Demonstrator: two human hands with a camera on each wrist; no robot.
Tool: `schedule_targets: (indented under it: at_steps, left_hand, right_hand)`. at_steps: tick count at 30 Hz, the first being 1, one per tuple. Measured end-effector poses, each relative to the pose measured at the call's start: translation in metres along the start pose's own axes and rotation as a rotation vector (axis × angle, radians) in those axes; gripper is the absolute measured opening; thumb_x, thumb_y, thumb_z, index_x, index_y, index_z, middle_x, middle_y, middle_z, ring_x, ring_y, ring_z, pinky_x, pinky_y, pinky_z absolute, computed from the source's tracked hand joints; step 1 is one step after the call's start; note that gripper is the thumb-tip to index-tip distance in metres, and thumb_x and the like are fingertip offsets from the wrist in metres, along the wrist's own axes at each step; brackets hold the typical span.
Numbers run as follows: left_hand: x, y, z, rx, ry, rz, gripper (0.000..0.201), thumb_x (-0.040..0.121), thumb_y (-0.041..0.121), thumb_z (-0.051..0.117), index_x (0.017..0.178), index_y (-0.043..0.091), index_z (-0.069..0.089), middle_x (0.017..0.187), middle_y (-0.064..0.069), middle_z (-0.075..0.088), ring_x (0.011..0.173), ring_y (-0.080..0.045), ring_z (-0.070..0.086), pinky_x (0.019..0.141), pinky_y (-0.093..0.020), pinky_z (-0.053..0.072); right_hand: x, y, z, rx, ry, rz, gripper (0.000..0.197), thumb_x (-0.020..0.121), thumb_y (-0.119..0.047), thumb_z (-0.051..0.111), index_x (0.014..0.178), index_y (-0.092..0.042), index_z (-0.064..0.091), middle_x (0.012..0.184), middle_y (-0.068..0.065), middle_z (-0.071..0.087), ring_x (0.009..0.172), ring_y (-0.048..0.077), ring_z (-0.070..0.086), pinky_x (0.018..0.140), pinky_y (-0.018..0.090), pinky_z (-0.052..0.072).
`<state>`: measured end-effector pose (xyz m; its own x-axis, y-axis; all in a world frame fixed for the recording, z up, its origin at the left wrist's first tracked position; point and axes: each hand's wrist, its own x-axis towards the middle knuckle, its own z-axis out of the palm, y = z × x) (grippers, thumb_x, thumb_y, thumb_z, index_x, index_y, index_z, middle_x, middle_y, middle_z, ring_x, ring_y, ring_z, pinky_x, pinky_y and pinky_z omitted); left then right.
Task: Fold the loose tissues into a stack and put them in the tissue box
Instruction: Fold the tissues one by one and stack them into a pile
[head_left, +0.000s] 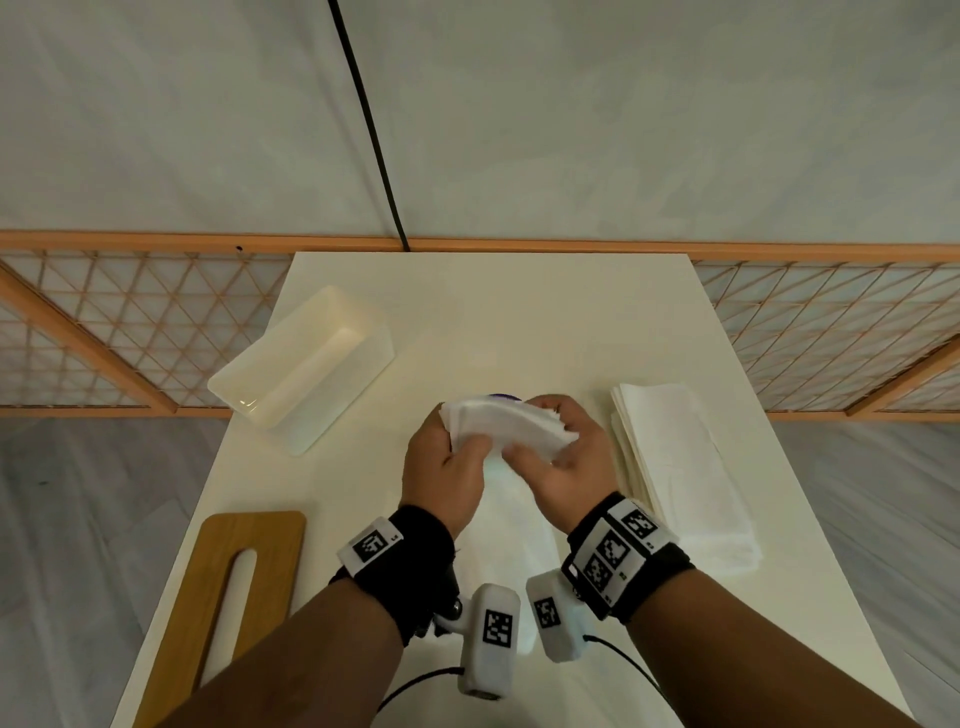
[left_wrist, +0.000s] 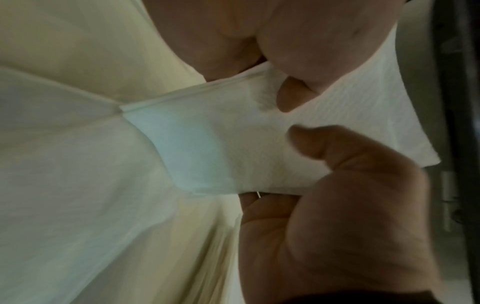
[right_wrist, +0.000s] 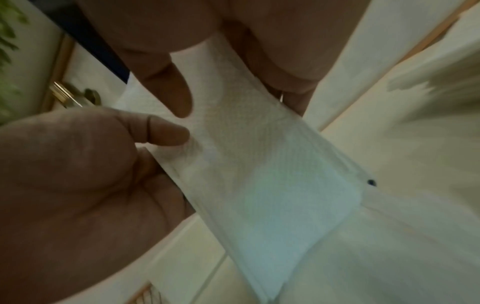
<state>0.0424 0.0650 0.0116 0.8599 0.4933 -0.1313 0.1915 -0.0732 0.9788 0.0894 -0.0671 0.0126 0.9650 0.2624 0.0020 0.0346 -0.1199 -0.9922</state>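
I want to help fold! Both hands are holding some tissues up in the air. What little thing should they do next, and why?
Probably carry the folded tissues left and lower them into the open tissue box. The left hand and right hand already grip the bundle from both sides above the table, and the box looks empty. The wooden lid is off, so nothing blocks the way.

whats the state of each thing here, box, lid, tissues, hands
tissue box: open, empty, lying at an angle on the table's far left
wooden lid: off the box, flat at the near left edge
bundle of tissues: lifted off the table, bent, held at both ends
tissue pile: stacked flat on the right
left hand: grips the bundle
right hand: grips the bundle
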Motion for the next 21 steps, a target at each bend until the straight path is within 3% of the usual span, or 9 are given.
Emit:
schedule_targets:
  at_steps: [3,6,9,11,13,14,15,18,21]
  left_hand:
    - [-0.001,-0.009,0.003,0.074,-0.029,-0.062,0.033,0.076,0.011,0.063,0.103,0.027,0.068,0.096,0.005,0.074,0.090,-0.015,0.069,0.073,-0.029,0.056]
    - [0.003,-0.002,0.002,0.188,-0.019,0.037,0.027,0.081,0.010,0.073,0.101,0.026,0.063,0.091,0.008,0.071,0.081,-0.009,0.068,0.065,-0.024,0.057]
    - [0.006,0.001,0.004,0.223,-0.050,-0.003,0.029,0.076,0.013,0.079,0.095,0.029,0.064,0.087,0.010,0.072,0.079,-0.009,0.070,0.064,-0.025,0.058]
    - [0.006,0.000,0.005,0.262,-0.086,-0.066,0.016,0.077,0.014,0.078,0.085,0.024,0.068,0.076,0.008,0.072,0.073,-0.016,0.069,0.058,-0.026,0.055]
    - [0.007,0.001,0.003,0.223,-0.046,-0.047,0.009,0.080,0.015,0.076,0.077,0.015,0.067,0.064,0.007,0.066,0.061,-0.018,0.061,0.054,-0.029,0.048]
    - [0.007,0.003,0.001,0.182,-0.023,-0.027,0.011,0.081,0.015,0.076,0.077,0.013,0.067,0.062,0.007,0.065,0.058,-0.016,0.058,0.054,-0.030,0.048]
    - [0.008,0.005,0.000,0.154,-0.009,-0.010,0.010,0.080,0.016,0.078,0.078,0.014,0.068,0.065,0.007,0.068,0.059,-0.015,0.061,0.055,-0.031,0.051]
    - [0.003,0.008,-0.002,0.175,-0.035,-0.013,0.022,0.075,0.019,0.085,0.088,0.026,0.069,0.079,0.008,0.074,0.074,-0.012,0.071,0.064,-0.032,0.060]
    - [0.000,0.009,0.000,0.241,-0.062,-0.021,0.017,0.078,0.018,0.080,0.082,0.028,0.066,0.075,0.006,0.072,0.070,-0.015,0.068,0.061,-0.029,0.058]
  right_hand:
    - [0.000,0.013,0.005,-0.191,-0.006,0.082,0.026,0.085,-0.007,0.072,0.101,-0.026,0.067,0.083,-0.006,0.071,0.065,0.005,0.066,0.062,0.026,0.050]
    - [0.002,0.009,0.006,-0.124,0.036,0.057,0.027,0.086,-0.014,0.076,0.099,-0.034,0.063,0.087,-0.006,0.073,0.076,0.009,0.070,0.064,0.022,0.057]
    - [0.005,0.009,0.007,-0.091,0.032,0.120,0.039,0.076,-0.019,0.075,0.113,-0.020,0.066,0.093,0.002,0.074,0.081,0.018,0.072,0.065,0.030,0.060]
    - [0.005,0.010,0.008,-0.177,-0.017,0.168,0.036,0.079,-0.018,0.073,0.113,-0.012,0.066,0.084,-0.002,0.071,0.072,0.010,0.069,0.055,0.021,0.052]
    - [0.009,0.007,0.006,-0.185,-0.013,0.128,0.012,0.086,-0.009,0.069,0.097,-0.012,0.066,0.064,-0.011,0.064,0.053,0.000,0.059,0.046,0.012,0.041]
    - [0.009,0.002,0.005,-0.173,0.006,0.100,0.010,0.087,-0.006,0.068,0.091,-0.014,0.064,0.059,-0.013,0.062,0.050,-0.001,0.058,0.045,0.011,0.040]
    - [0.009,-0.002,0.004,-0.163,0.022,0.061,0.013,0.086,-0.006,0.069,0.089,-0.017,0.064,0.062,-0.014,0.065,0.054,-0.001,0.061,0.047,0.012,0.043]
    - [0.005,-0.002,0.005,-0.170,0.042,0.029,0.027,0.081,-0.016,0.075,0.106,-0.023,0.066,0.087,-0.007,0.073,0.078,0.007,0.070,0.064,0.022,0.057]
    - [0.001,0.000,0.009,-0.194,0.030,0.098,0.022,0.085,-0.013,0.071,0.094,-0.032,0.063,0.081,-0.005,0.071,0.070,0.016,0.069,0.059,0.031,0.056]
